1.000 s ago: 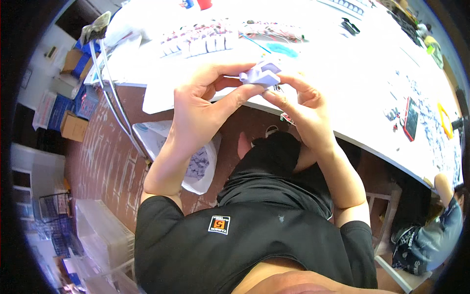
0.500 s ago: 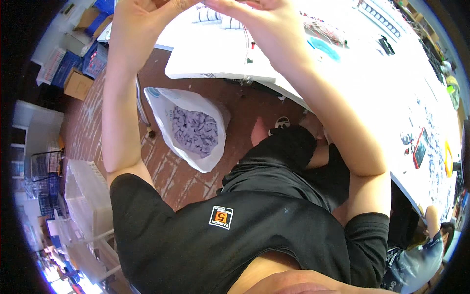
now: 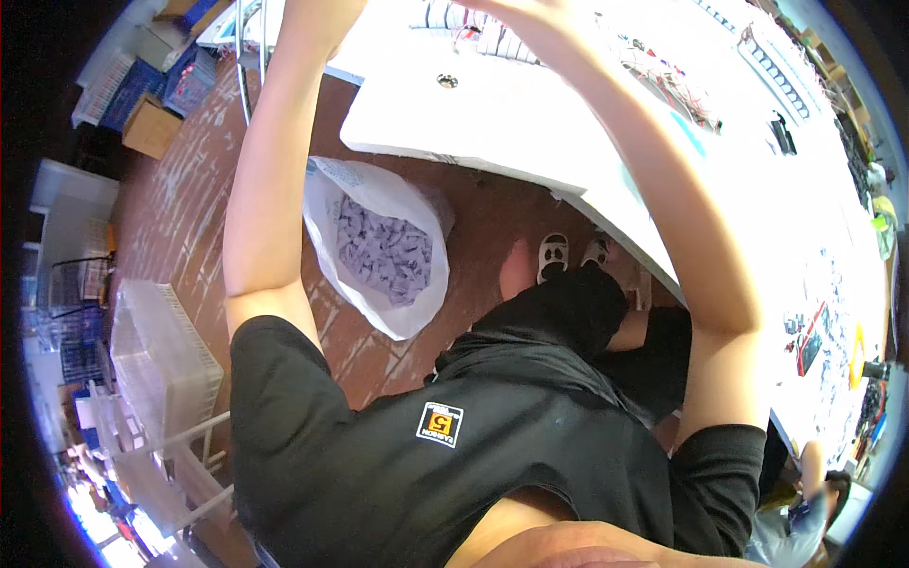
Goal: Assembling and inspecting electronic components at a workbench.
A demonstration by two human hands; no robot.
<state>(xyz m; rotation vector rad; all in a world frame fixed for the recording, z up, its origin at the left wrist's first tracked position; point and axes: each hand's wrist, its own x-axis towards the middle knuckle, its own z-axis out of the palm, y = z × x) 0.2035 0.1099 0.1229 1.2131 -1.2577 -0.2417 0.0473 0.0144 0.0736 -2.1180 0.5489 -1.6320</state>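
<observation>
My left hand (image 3: 327, 21) is at the top edge, over the left part of the white worktable (image 3: 417, 114); its fingers are cut off from view. My right hand (image 3: 535, 11) is also cut by the top edge, with part of its thumb side reaching leftward. Whatever either hand holds lies out of the picture. Between my forearms, bundles of white striped wires (image 3: 511, 43) lie on the table. Nearer me on the tabletop is a small round dark piece (image 3: 447, 81). Thin red and white wires (image 3: 663, 85) lie tangled beyond my right forearm.
A white sack of small greyish-purple pieces (image 3: 383, 251) stands on the floor, left of the table. Translucent plastic crates (image 3: 156, 360) are at far left; a cardboard box (image 3: 151, 128) sits behind. Another person (image 3: 795, 530) is at lower right.
Both hands have moved farther up, so their fingers are now mostly beyond the top edge. The small red and dark parts on thin wires between my arms no longer show there.
</observation>
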